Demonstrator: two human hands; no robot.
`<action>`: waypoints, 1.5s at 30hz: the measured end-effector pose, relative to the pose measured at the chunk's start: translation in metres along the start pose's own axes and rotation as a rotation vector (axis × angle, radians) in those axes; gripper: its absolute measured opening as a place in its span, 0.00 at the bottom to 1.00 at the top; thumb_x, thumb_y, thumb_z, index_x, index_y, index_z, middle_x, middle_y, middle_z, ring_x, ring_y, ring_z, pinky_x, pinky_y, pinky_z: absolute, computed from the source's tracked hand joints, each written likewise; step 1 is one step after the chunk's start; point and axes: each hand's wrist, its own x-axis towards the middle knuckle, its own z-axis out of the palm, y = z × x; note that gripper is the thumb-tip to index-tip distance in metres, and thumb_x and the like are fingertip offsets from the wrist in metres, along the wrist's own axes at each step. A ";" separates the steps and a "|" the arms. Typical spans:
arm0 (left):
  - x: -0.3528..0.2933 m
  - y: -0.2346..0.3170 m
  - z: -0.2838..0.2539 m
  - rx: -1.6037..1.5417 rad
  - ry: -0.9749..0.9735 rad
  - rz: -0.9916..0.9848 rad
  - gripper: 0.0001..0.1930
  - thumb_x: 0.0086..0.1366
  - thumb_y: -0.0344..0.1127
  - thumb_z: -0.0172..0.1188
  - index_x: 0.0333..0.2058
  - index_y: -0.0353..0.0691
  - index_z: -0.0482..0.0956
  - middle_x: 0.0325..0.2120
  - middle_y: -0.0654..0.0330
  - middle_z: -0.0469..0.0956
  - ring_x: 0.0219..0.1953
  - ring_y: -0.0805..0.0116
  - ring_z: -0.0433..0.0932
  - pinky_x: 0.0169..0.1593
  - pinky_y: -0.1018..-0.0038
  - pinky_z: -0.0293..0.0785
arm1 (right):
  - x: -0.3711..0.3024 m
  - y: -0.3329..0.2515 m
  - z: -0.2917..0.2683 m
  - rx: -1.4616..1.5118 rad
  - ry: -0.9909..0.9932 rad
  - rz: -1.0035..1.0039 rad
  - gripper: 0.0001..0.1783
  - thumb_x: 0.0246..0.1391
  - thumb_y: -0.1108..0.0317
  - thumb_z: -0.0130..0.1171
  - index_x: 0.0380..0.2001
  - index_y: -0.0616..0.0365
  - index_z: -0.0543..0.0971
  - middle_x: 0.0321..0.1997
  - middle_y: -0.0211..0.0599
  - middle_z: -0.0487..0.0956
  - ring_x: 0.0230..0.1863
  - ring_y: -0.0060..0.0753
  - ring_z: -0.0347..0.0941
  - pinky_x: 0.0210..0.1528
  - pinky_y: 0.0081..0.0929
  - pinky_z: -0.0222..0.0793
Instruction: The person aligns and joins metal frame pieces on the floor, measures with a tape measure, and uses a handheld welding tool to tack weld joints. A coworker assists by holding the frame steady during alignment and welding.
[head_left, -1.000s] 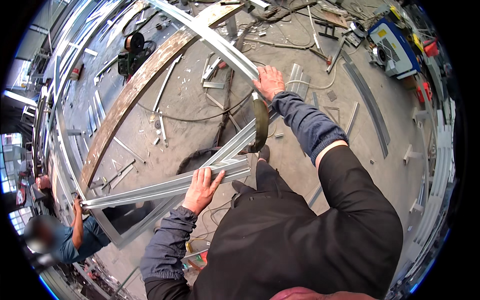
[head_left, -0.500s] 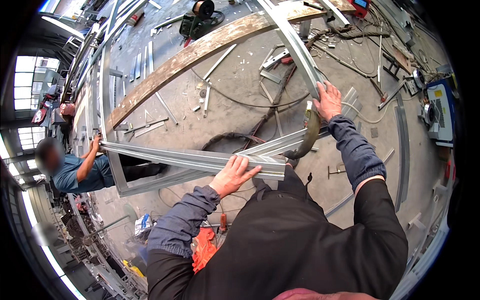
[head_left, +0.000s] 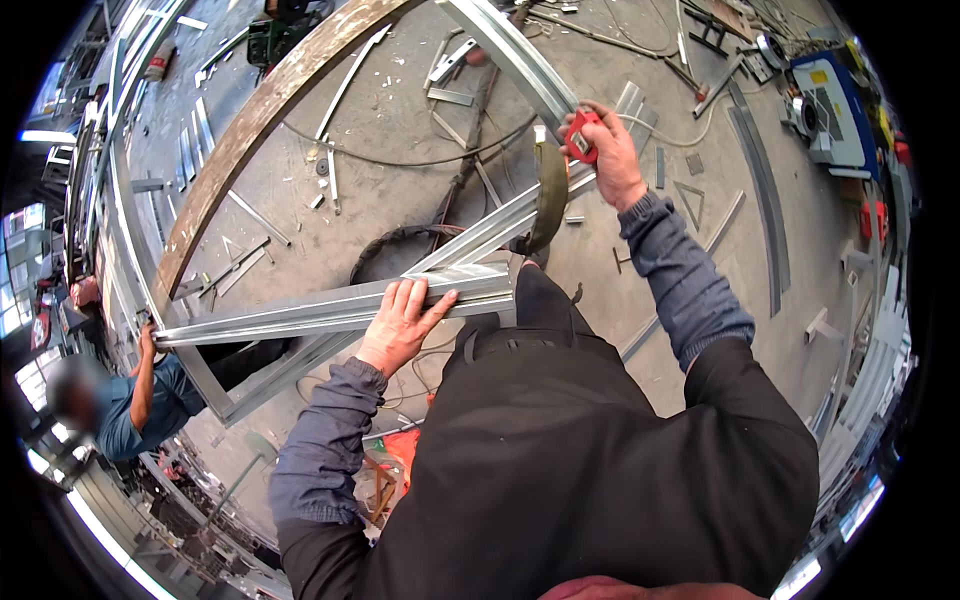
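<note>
My left hand (head_left: 400,325) lies on the near end of a long silvery metal profile (head_left: 300,318), fingers over its top and thumb stretched apart. My right hand (head_left: 618,165) grips a red tape measure (head_left: 581,137) at the near end of another metal profile (head_left: 520,65); any drawn-out blade cannot be made out. Both profiles are parts of a large frame. Below the tape measure hangs a curved olive-coloured thing (head_left: 549,195). At the frame's far left corner a co-worker in a blue shirt (head_left: 170,395) has a hand (head_left: 147,342) on the metal.
A rusty brown bar (head_left: 225,150), bent by the lens, crosses behind the frame. Dark cables (head_left: 385,245) and metal offcuts (head_left: 333,180) lie on the concrete floor. A blue and white machine (head_left: 835,110) stands at the right. An orange bag (head_left: 400,450) is near my left forearm.
The red tape measure now shows in my right hand; before, that hand rested at the profile's end with none visible. My left hand stays on its profile. The view has shifted, moving the scene left.
</note>
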 end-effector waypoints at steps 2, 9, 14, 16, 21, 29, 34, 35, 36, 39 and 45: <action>0.000 -0.001 0.004 -0.005 0.002 0.017 0.40 0.67 0.28 0.63 0.79 0.57 0.71 0.70 0.40 0.68 0.67 0.39 0.71 0.74 0.45 0.68 | -0.046 0.007 0.002 0.221 -0.031 0.098 0.30 0.67 0.76 0.61 0.71 0.63 0.70 0.62 0.47 0.81 0.60 0.49 0.85 0.59 0.49 0.89; -0.001 -0.011 0.021 0.000 0.029 0.122 0.42 0.66 0.38 0.69 0.79 0.57 0.70 0.70 0.42 0.69 0.63 0.42 0.71 0.67 0.47 0.69 | -0.194 0.097 0.027 0.410 0.283 0.312 0.30 0.67 0.74 0.62 0.71 0.60 0.73 0.64 0.48 0.85 0.62 0.40 0.83 0.67 0.41 0.80; 0.000 -0.010 0.019 0.025 0.035 0.131 0.44 0.66 0.37 0.69 0.81 0.58 0.68 0.69 0.44 0.70 0.63 0.44 0.71 0.66 0.49 0.67 | -0.224 0.141 0.054 0.441 0.466 0.163 0.27 0.74 0.71 0.59 0.73 0.60 0.69 0.63 0.48 0.84 0.62 0.43 0.84 0.70 0.41 0.79; 0.002 -0.010 0.017 0.033 0.037 0.133 0.41 0.67 0.39 0.69 0.79 0.57 0.70 0.68 0.45 0.70 0.63 0.44 0.71 0.66 0.49 0.68 | -0.229 0.144 0.061 0.379 0.469 0.111 0.28 0.75 0.70 0.59 0.74 0.62 0.68 0.62 0.47 0.84 0.60 0.40 0.84 0.68 0.39 0.81; -0.001 -0.011 0.023 -0.007 0.100 0.143 0.43 0.62 0.33 0.67 0.79 0.54 0.70 0.67 0.46 0.70 0.63 0.42 0.71 0.65 0.47 0.69 | -0.224 0.162 0.061 0.242 0.464 0.015 0.29 0.73 0.70 0.60 0.73 0.61 0.71 0.59 0.42 0.83 0.58 0.31 0.82 0.63 0.32 0.80; -0.001 -0.012 0.030 -0.013 0.128 0.154 0.47 0.58 0.29 0.67 0.79 0.53 0.69 0.67 0.46 0.69 0.62 0.41 0.72 0.65 0.47 0.70 | -0.221 0.170 0.080 0.095 0.514 -0.077 0.29 0.72 0.69 0.62 0.74 0.59 0.73 0.61 0.34 0.79 0.58 0.25 0.77 0.64 0.29 0.76; -0.001 -0.012 0.029 -0.011 0.115 0.150 0.47 0.58 0.29 0.67 0.79 0.52 0.69 0.67 0.45 0.69 0.62 0.40 0.73 0.65 0.47 0.70 | -0.220 0.173 0.084 0.135 0.528 -0.108 0.28 0.74 0.67 0.62 0.73 0.60 0.74 0.60 0.34 0.81 0.58 0.26 0.78 0.64 0.29 0.76; -0.002 -0.013 0.030 -0.010 0.117 0.152 0.47 0.59 0.29 0.67 0.79 0.52 0.69 0.68 0.45 0.69 0.62 0.40 0.73 0.65 0.47 0.70 | -0.217 0.173 0.084 0.137 0.541 -0.120 0.27 0.75 0.67 0.63 0.73 0.60 0.74 0.59 0.34 0.81 0.58 0.26 0.78 0.64 0.28 0.76; -0.001 -0.013 0.030 -0.007 0.121 0.155 0.47 0.59 0.29 0.67 0.80 0.52 0.69 0.68 0.45 0.69 0.63 0.40 0.72 0.65 0.47 0.70 | -0.215 0.173 0.086 0.152 0.557 -0.124 0.27 0.75 0.68 0.63 0.73 0.59 0.74 0.59 0.33 0.81 0.57 0.25 0.77 0.64 0.27 0.76; -0.002 -0.013 0.033 -0.006 0.128 0.156 0.47 0.59 0.29 0.67 0.80 0.53 0.69 0.68 0.45 0.69 0.64 0.40 0.72 0.66 0.46 0.70 | -0.216 0.175 0.093 0.152 0.531 -0.132 0.26 0.76 0.69 0.63 0.73 0.58 0.74 0.59 0.32 0.81 0.57 0.24 0.77 0.64 0.26 0.75; -0.002 -0.013 0.033 -0.009 0.126 0.151 0.46 0.59 0.29 0.67 0.79 0.53 0.69 0.68 0.46 0.69 0.64 0.40 0.72 0.66 0.46 0.70 | -0.209 0.171 0.089 0.198 0.567 -0.141 0.29 0.77 0.67 0.62 0.77 0.57 0.72 0.61 0.32 0.81 0.58 0.24 0.77 0.65 0.27 0.75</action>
